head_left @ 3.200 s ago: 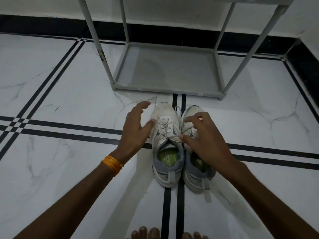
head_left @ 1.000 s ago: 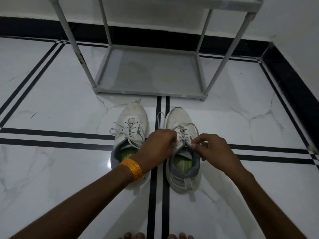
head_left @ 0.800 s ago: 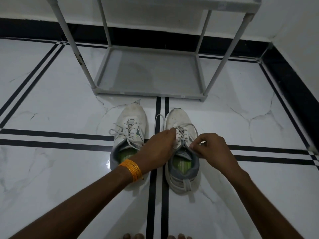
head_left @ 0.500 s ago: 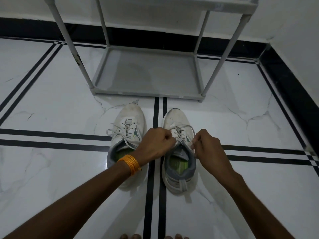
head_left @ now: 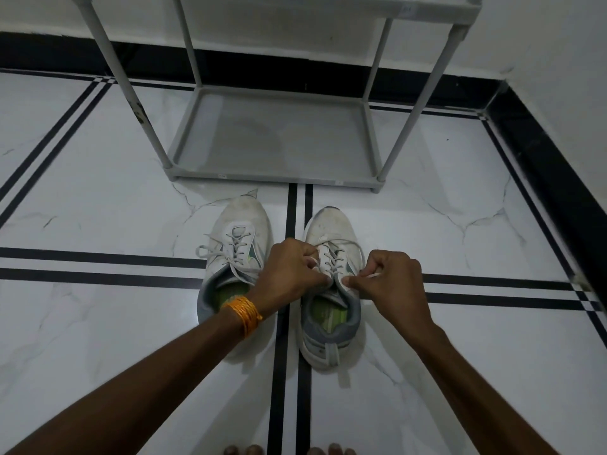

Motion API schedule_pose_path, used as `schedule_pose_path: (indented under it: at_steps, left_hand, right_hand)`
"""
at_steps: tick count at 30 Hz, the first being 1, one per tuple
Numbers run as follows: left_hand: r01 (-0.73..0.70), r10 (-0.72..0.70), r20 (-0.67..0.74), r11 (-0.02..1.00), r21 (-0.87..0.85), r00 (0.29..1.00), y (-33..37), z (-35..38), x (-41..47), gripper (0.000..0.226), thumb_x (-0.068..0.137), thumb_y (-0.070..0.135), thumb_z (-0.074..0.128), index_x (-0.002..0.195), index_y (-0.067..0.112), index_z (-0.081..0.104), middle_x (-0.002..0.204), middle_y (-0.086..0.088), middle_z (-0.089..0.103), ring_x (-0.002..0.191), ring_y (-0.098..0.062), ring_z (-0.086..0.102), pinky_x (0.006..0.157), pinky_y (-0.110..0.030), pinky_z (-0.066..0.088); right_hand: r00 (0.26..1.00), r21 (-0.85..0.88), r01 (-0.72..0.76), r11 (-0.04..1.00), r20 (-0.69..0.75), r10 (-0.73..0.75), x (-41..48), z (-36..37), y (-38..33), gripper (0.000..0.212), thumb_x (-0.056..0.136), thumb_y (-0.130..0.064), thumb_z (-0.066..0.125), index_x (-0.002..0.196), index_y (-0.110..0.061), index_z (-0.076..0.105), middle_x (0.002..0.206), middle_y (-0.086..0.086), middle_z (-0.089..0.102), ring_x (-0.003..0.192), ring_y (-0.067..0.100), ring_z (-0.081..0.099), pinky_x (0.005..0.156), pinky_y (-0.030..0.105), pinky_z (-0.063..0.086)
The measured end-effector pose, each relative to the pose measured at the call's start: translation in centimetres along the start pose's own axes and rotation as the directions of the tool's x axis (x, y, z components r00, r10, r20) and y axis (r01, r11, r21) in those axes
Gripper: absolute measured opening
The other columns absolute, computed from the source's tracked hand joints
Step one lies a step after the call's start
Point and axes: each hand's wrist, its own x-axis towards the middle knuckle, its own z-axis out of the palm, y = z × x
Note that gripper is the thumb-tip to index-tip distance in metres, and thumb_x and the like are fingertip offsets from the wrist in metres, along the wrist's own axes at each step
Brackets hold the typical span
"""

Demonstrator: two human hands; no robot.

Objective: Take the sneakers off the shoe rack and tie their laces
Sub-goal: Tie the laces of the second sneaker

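Two white sneakers with grey heels stand side by side on the floor, toes toward the rack. The left sneaker (head_left: 241, 231) has loose laces spread over its tongue. Over the right sneaker (head_left: 331, 333) both my hands work the laces (head_left: 331, 257). My left hand (head_left: 289, 270), with an orange thread band at the wrist, pinches a lace at the shoe's left side. My right hand (head_left: 391, 280) pinches the other lace end at the right side. The grey shoe rack (head_left: 272, 139) stands just beyond the toes.
The rack's bottom shelf holds nothing; its slanted legs (head_left: 124, 80) rise toward me on both sides. A black skirting and white wall (head_left: 558, 152) close off the right side. My bare toes (head_left: 243, 450) show at the bottom edge.
About three seconds ago my hands were at the left sneaker; both are now on the right sneaker's laces. Over the last second they drew the lace ends apart and tighter.
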Motion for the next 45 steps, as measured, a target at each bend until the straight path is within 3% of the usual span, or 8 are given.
schedule_pose_path:
  at_steps: [8,16,23,26,31,37,42,45]
  left_hand:
    - [0.006,-0.007,-0.061,1.000,-0.016,0.998,-0.7,-0.8,-0.6,0.047,0.068,0.021,0.084,0.044,0.023,0.043,0.047,0.003,0.055,0.048,-0.018,0.059,0.049,-0.034,0.053]
    - [-0.074,0.148,-0.168,0.920,0.385,0.975,4.6,-6.4,-0.4,0.050,0.084,0.040,0.068,0.047,0.020,0.043,0.043,0.006,0.041,0.042,-0.008,0.041,0.051,-0.022,0.032]
    - [-0.392,0.362,0.278,0.918,0.062,0.890,9.2,-7.4,1.4,0.033,0.089,0.034,0.067,0.073,0.007,0.059,0.072,-0.008,0.057,0.061,-0.018,0.055,0.056,-0.031,0.045]
    - [-0.610,0.517,0.335,0.731,0.307,0.788,9.9,-6.8,2.5,0.025,0.090,0.034,0.065,0.088,0.009,0.065,0.094,-0.003,0.067,0.073,-0.009,0.058,0.061,-0.016,0.045]
    - [-0.739,0.746,0.337,0.295,0.606,0.574,11.1,-7.2,3.0,0.017,0.087,0.026,0.069,0.080,0.010,0.067,0.077,-0.004,0.071,0.058,-0.015,0.059,0.053,-0.018,0.032]
    - [-0.809,0.745,0.495,0.102,0.579,0.448,10.9,-6.9,2.9,0.018,0.086,0.025,0.072,0.087,0.007,0.068,0.098,-0.013,0.071,0.057,-0.019,0.064,0.051,-0.022,0.034]
    - [-0.633,0.555,0.406,0.308,0.711,0.726,11.6,-7.1,4.3,0.030,0.098,0.033,0.051,0.107,0.007,0.064,0.092,-0.012,0.069,0.078,-0.026,0.067,0.065,-0.030,0.046]
    - [-0.387,0.259,0.346,0.840,0.381,0.902,11.9,-8.5,5.5,0.035,0.098,0.034,0.053,0.085,0.003,0.066,0.071,-0.006,0.066,0.062,-0.017,0.062,0.059,-0.030,0.052]
  right_hand:
    - [0.999,-0.080,0.038,0.996,0.005,-0.038,0.2,-0.1,0.0,0.035,0.067,-0.038,0.086,0.058,-0.019,0.058,0.057,-0.005,0.061,0.054,0.010,0.057,0.050,0.022,0.040]
    - [0.988,-0.319,0.095,0.943,0.146,-0.050,2.9,-6.8,-4.4,0.041,0.081,-0.056,0.065,0.071,-0.016,0.060,0.067,-0.002,0.062,0.065,0.014,0.058,0.060,0.029,0.044]
    - [0.921,-0.209,0.386,0.899,0.032,-0.388,4.6,-10.1,-10.8,0.012,0.091,-0.033,0.063,0.093,-0.022,0.065,0.078,-0.004,0.064,0.069,0.002,0.057,0.057,0.016,0.038]
    - [0.890,-0.176,0.455,0.873,0.087,-0.447,5.0,-9.7,-12.5,0.009,0.092,-0.028,0.061,0.098,-0.023,0.066,0.077,-0.006,0.065,0.067,0.002,0.059,0.055,0.011,0.038]
    - [0.898,-0.114,0.440,0.891,0.021,-0.440,5.9,-9.0,-12.3,0.011,0.093,-0.023,0.059,0.099,-0.020,0.067,0.080,0.000,0.067,0.070,0.005,0.061,0.058,0.012,0.042]
    - [0.907,-0.043,0.421,0.906,-0.002,-0.421,6.2,-9.0,-11.9,0.012,0.093,-0.023,0.060,0.099,-0.017,0.068,0.084,-0.001,0.068,0.071,0.008,0.064,0.060,0.013,0.046]
    - [0.859,-0.061,0.508,0.859,-0.034,-0.510,5.9,-8.6,-12.5,0.015,0.094,-0.013,0.058,0.104,-0.016,0.067,0.093,-0.003,0.066,0.082,0.007,0.062,0.072,0.012,0.046]
    - [0.863,-0.054,0.497,0.866,-0.074,-0.500,5.6,-8.7,-12.1,0.031,0.088,-0.004,0.058,0.114,-0.018,0.065,0.109,-0.004,0.063,0.086,0.007,0.061,0.071,0.009,0.046]
